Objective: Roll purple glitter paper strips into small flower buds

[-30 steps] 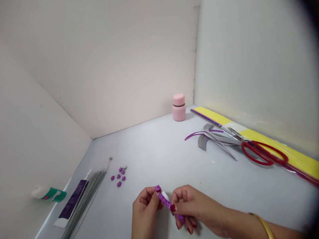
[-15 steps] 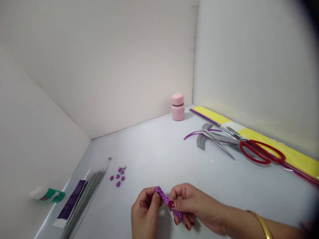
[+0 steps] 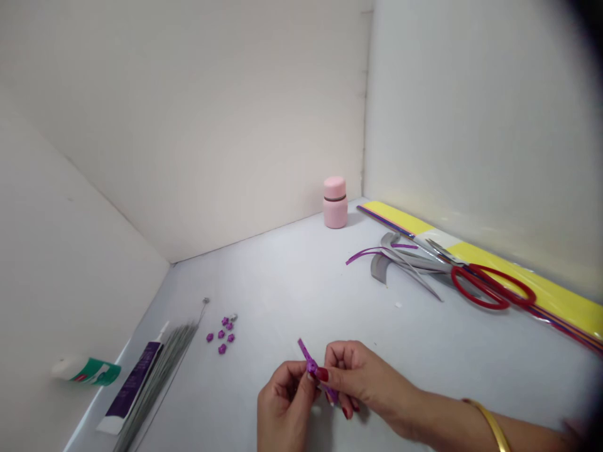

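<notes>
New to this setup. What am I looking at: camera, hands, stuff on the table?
No robot here: a person works bare-handed, filmed by one camera worn on the head, looking forward and down. Near the bottom, the left hand and right hand pinch a purple strip between their fingers. On the table, to the left, lie small purple stars, thin grey wires and a tube. A pink jar stands at the back. To the right are grey strips, red-handled scissors and a yellow pack.
</notes>
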Tool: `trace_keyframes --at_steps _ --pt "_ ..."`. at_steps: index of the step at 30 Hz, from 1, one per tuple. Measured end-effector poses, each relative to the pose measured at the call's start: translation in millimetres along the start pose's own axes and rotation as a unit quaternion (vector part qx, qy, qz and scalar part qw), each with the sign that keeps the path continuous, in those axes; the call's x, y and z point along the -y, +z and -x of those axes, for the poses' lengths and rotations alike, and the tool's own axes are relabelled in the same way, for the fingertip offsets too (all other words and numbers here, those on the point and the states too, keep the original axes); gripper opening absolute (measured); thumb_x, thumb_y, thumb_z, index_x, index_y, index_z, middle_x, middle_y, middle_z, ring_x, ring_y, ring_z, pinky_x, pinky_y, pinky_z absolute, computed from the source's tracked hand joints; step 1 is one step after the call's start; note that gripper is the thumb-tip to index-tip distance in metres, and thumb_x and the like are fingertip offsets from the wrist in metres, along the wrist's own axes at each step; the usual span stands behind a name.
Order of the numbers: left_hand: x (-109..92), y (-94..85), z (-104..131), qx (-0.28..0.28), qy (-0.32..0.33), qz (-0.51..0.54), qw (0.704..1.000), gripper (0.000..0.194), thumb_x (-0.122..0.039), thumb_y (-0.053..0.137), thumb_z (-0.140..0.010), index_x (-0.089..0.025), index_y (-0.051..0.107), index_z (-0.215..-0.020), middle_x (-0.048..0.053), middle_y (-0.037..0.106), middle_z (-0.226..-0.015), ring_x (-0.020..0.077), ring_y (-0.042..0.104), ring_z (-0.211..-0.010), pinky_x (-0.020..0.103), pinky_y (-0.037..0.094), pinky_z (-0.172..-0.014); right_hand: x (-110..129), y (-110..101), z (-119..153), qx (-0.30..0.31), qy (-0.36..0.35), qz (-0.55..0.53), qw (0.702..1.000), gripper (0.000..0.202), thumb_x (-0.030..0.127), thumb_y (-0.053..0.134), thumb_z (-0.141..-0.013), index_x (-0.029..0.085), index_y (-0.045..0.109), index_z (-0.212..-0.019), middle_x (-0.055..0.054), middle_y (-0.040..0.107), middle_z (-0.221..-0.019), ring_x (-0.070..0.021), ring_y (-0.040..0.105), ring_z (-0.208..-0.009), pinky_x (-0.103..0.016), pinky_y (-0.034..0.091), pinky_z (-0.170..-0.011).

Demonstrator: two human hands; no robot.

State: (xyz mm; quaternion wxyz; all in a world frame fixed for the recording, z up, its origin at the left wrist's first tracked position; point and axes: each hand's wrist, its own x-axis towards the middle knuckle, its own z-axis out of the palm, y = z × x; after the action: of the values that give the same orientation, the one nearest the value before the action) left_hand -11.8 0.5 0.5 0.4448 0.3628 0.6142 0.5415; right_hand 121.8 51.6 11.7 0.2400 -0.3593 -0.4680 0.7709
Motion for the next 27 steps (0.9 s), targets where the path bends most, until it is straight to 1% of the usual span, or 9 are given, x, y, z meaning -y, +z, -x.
trace_keyframes --at_steps 3,6,8,11,16,22,24,25,27 --pt "-5 2.2 1 -0.001 -0.016 0.021 1.0 0.027 -0.039 0.073 -0.06 -0.013 0.066 -0.056 0.0 0.057 -0.046 0.0114 0.047 -0.046 0.019 0.036 -0.047 -1 -3 -1 -0.007 -0.015 0.0 1.0 0.042 0.052 0.066 -0.067 0.017 0.044 -0.064 0.007 0.051 -0.048 -0.0031 0.039 -0.033 -0.017 0.019 -0.036" --pt "-8 4.6 2 0.013 -0.041 0.049 0.998 0.028 -0.039 0.075 -0.057 -0.013 0.066 -0.054 -0.001 0.056 -0.044 0.0102 0.045 -0.045 0.019 0.035 -0.046 2 -5 0 -0.021 -0.04 -0.022 0.999 0.037 0.049 0.065 -0.07 0.017 0.047 -0.07 0.01 0.043 -0.046 -0.0028 0.032 -0.035 -0.017 0.019 -0.037" --pt "-7 6.1 3 0.037 -0.058 0.061 0.996 0.029 -0.04 0.076 -0.056 -0.013 0.066 -0.054 0.0 0.057 -0.044 0.0099 0.045 -0.044 0.019 0.035 -0.046 4 -5 0 -0.02 -0.041 -0.036 0.998 0.035 0.046 0.067 -0.07 0.015 0.051 -0.076 0.009 0.045 -0.051 -0.0026 0.03 -0.039 -0.017 0.021 -0.039" --pt "-2 8.7 6 0.071 -0.077 0.059 0.993 0.031 -0.042 0.076 -0.055 -0.013 0.066 -0.054 0.001 0.059 -0.044 0.0098 0.046 -0.043 0.019 0.034 -0.045 7 -4 1 -0.026 -0.03 -0.035 0.999 0.034 0.043 0.07 -0.066 0.014 0.054 -0.071 0.007 0.046 -0.053 -0.0032 0.032 -0.042 -0.017 0.023 -0.042" --pt "3 13.6 10 0.098 -0.109 0.047 0.988 0.038 -0.049 0.076 -0.051 -0.013 0.063 -0.051 -0.003 0.054 -0.038 0.0077 0.042 -0.038 0.019 0.031 -0.042 14 -12 -4 -0.1 -0.082 -0.06 0.99 0.033 0.043 0.07 -0.065 0.015 0.053 -0.065 0.008 0.044 -0.051 -0.0035 0.031 -0.039 -0.019 0.02 -0.041" --pt "0 15.3 12 0.129 -0.157 0.075 0.976 0.04 -0.05 0.077 -0.047 -0.012 0.062 -0.051 0.0 0.06 -0.042 0.0074 0.048 -0.036 0.018 0.034 -0.041 27 -44 -17 -0.234 -0.159 -0.084 0.955 0.03 0.044 0.063 -0.072 0.019 0.047 -0.069 0.01 0.041 -0.053 -0.0043 0.033 -0.043 -0.02 0.024 -0.046" --pt "1 14.4 11 0.13 -0.17 0.1 0.972 0.04 -0.049 0.078 -0.047 -0.012 0.062 -0.051 0.001 0.061 -0.043 0.0072 0.049 -0.036 0.018 0.034 -0.04 28 -48 -19 -0.235 -0.148 -0.084 0.957 0.031 0.046 0.062 -0.073 0.019 0.046 -0.071 0.009 0.042 -0.055 -0.0042 0.036 -0.043 -0.02 0.025 -0.046" --pt "1 13.8 10 0.127 -0.173 0.11 0.971 0.04 -0.048 0.078 -0.047 -0.012 0.062 -0.051 0.001 0.061 -0.042 0.0071 0.049 -0.036 0.018 0.035 -0.04 27 -47 -18 -0.219 -0.133 -0.08 0.963 0.031 0.047 0.06 -0.074 0.019 0.047 -0.072 0.009 0.045 -0.057 -0.0041 0.038 -0.043 -0.019 0.025 -0.045" --pt "2 12.6 9 0.118 -0.172 0.122 0.97 0.04 -0.048 0.079 -0.047 -0.012 0.062 -0.051 0.001 0.062 -0.043 0.007 0.05 -0.036 0.018 0.035 -0.04 24 -39 -14 -0.161 -0.088 -0.067 0.981 0.033 0.051 0.055 -0.077 0.018 0.052 -0.078 0.005 0.053 -0.066 -0.0043 0.042 -0.043 -0.019 0.026 -0.042"
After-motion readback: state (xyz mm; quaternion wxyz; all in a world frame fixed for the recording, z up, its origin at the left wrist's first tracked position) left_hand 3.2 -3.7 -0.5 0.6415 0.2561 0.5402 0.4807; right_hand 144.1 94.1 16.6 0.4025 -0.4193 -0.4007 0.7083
